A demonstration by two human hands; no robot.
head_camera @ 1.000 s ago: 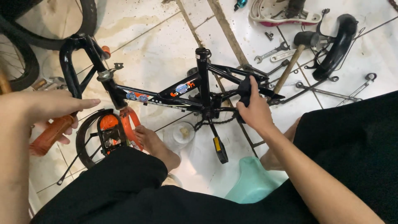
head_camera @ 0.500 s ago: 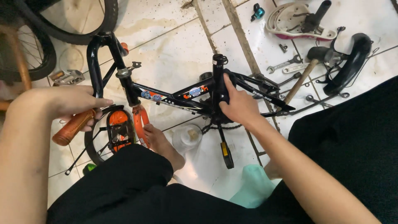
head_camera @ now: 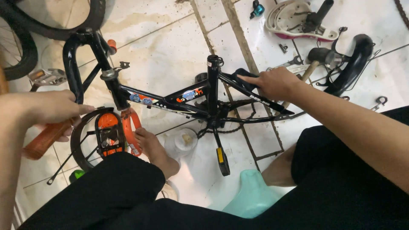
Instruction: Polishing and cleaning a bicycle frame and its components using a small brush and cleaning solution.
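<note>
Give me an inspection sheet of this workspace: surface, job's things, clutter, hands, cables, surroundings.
Surface: white tiled floor, stained and gritty, dark grout lines.
Job's things: small black bicycle frame lying on its side, no wheels fitted; crank and pedal attached; orange-handled tool.
Clutter: white saddle upside down, hammer, wrench, black mudguard, loose grey pedal, small teal bell, round white container.
Hands: left hand grips the orange-handled tool; right hand presses a dark cloth on the frame's rear tubes.
Cables: nothing seen.
Surroundings: bicycle tyres at upper left; teal plastic stool beneath the person; bare foot beside the frame.
</note>
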